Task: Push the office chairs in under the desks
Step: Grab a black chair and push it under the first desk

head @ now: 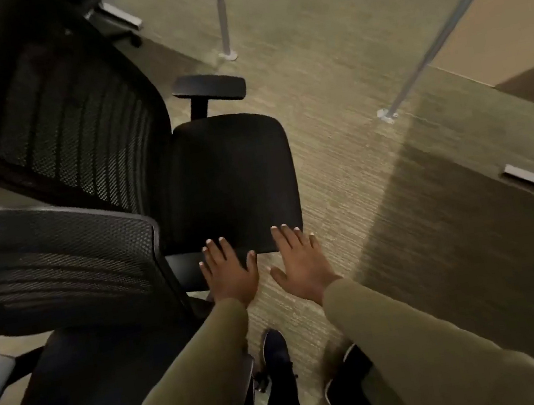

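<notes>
Black mesh office chair [234, 179] at centre frame; left hand [229, 272] and right hand [298, 260], fingers straight and spread, gripping nothing, lie over its seat's lower edge.

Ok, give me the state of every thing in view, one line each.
Far chair: out on the carpet, not under a desk.
Near chair: beside the far chair, no hand on it.
Left hand: open, fingers straight, fingertips at the far chair's front edge.
Right hand: open, fingers spread, fingertips at the same edge.
</notes>
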`<state>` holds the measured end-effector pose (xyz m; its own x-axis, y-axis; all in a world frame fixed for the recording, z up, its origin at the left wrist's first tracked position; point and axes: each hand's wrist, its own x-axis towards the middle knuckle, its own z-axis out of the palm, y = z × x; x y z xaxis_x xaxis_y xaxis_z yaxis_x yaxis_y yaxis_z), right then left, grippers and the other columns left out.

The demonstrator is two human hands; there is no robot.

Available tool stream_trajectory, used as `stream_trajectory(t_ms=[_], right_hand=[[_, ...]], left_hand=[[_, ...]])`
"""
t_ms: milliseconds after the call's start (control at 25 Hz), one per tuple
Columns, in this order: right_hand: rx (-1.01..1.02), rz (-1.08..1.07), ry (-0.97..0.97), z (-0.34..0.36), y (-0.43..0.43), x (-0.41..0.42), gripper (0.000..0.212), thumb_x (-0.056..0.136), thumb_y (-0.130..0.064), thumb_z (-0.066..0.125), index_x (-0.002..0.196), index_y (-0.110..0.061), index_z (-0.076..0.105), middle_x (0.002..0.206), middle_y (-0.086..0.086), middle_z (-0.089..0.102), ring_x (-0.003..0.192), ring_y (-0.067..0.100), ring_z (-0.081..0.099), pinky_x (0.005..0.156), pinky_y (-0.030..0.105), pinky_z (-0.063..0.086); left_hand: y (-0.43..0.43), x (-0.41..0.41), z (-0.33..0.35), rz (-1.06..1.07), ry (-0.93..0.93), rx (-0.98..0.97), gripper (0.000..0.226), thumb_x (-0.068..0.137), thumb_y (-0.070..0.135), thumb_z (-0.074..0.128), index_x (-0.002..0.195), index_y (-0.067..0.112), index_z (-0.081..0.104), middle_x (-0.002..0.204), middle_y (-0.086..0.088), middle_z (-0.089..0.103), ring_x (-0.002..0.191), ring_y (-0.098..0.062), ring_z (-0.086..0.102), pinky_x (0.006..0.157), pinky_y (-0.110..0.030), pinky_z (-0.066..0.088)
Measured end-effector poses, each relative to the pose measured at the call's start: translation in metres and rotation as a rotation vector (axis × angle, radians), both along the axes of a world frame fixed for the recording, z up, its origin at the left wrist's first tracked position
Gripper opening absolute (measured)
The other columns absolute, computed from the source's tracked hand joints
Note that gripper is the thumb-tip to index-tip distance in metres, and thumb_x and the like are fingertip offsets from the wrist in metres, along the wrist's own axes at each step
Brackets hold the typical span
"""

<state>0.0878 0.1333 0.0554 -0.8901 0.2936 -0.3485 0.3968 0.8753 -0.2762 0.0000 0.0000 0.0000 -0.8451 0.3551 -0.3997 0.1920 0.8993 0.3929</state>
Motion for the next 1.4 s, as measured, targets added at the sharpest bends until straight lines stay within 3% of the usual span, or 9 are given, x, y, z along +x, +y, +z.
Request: stream_trajectory(t_ms=[320,480,640,800,960,1080,1240,1320,1400], right_hand=[[-0.067,0.314,-0.098,-0.044,-0.023,-0.075,0.091,0.09,-0.05,0.062,0.158,-0.016,0.01,0.164,0.014,0.017,0.148,0.036,0.019,0.119,0.056,0.019],[-0.085,0.392,-0.108,-0.063,-0.036,-0.091,0.096,0.086,-0.051,0.065,0.157,-0.015,0.012,0.161,0.015,0.022,0.146,0.037,0.026,0.116,0.054,0.025],[-0.057,0.438,-0.163,-0.077,-0.045,-0.097,0.107,0.079,-0.055,0.072,0.157,-0.014,0.012,0.155,0.015,0.031,0.137,0.036,0.037,0.109,0.051,0.034],[-0.016,0.418,-0.21,-0.081,-0.047,-0.109,0.11,0.068,-0.058,0.079,0.152,-0.015,0.023,0.14,0.012,0.048,0.122,0.034,0.049,0.097,0.047,0.04],[-0.019,0.367,-0.276,-0.083,-0.034,-0.11,0.099,0.057,-0.058,0.083,0.134,-0.017,0.036,0.128,0.008,0.056,0.112,0.034,0.054,0.092,0.044,0.042],[-0.001,0.282,-0.266,-0.086,-0.013,-0.095,0.097,0.053,-0.061,0.081,0.128,-0.017,0.038,0.125,0.006,0.058,0.106,0.033,0.056,0.089,0.043,0.042],[0.005,0.261,-0.3,-0.083,0.025,-0.085,0.097,0.056,-0.06,0.082,0.129,-0.017,0.036,0.128,0.008,0.057,0.11,0.034,0.054,0.093,0.044,0.041],[0.039,0.282,-0.336,-0.077,0.031,-0.083,0.1,0.058,-0.059,0.084,0.133,-0.015,0.034,0.131,0.01,0.054,0.114,0.035,0.052,0.095,0.045,0.041],[0.077,0.293,-0.366,-0.072,0.028,-0.082,0.108,0.062,-0.057,0.084,0.142,-0.013,0.027,0.136,0.013,0.049,0.119,0.036,0.05,0.096,0.047,0.04]], left_hand=[[-0.012,-0.039,-0.051,0.448,0.065,-0.04,0.082,0.099,0.056,0.041,0.159,0.009,0.011,0.167,-0.022,-0.004,0.153,-0.037,-0.005,0.121,-0.057,0.002],[-0.016,-0.054,-0.058,0.778,0.177,0.045,0.084,0.091,0.048,0.063,0.154,0.005,0.028,0.158,-0.027,0.029,0.142,-0.044,0.031,0.108,-0.059,0.034],[-0.013,-0.066,-0.057,0.831,0.222,0.016,0.093,0.064,0.051,0.086,0.135,0.003,0.049,0.125,-0.025,0.063,0.109,-0.042,0.063,0.078,-0.055,0.056],[-0.022,-0.072,-0.074,0.891,0.127,0.008,0.103,0.069,0.061,0.077,0.151,0.016,0.033,0.151,-0.018,0.041,0.137,-0.041,0.039,0.103,-0.061,0.039],[-0.025,-0.084,-0.071,0.697,0.004,-0.035,0.108,0.071,0.073,0.068,0.156,0.024,0.021,0.158,-0.013,0.026,0.144,-0.039,0.023,0.108,-0.065,0.028],[0.0,-0.091,-0.059,0.853,-0.094,0.182,0.093,0.077,0.066,0.069,0.151,0.024,0.032,0.152,-0.011,0.038,0.139,-0.037,0.034,0.112,-0.06,0.03],[0.017,-0.081,-0.048,1.307,-0.249,0.734,0.05,0.087,0.059,0.064,0.117,0.019,0.065,0.128,-0.005,0.06,0.123,-0.031,0.055,0.1,-0.035,0.041],[0.008,-0.063,-0.041,1.502,-0.411,0.832,0.067,0.084,0.067,0.064,0.129,0.017,0.059,0.136,-0.009,0.058,0.125,-0.035,0.055,0.105,-0.042,0.044],[-0.004,-0.048,-0.034,1.523,-0.389,0.723,0.091,0.079,0.07,0.068,0.146,0.014,0.042,0.148,-0.013,0.048,0.132,-0.037,0.05,0.109,-0.051,0.044]])
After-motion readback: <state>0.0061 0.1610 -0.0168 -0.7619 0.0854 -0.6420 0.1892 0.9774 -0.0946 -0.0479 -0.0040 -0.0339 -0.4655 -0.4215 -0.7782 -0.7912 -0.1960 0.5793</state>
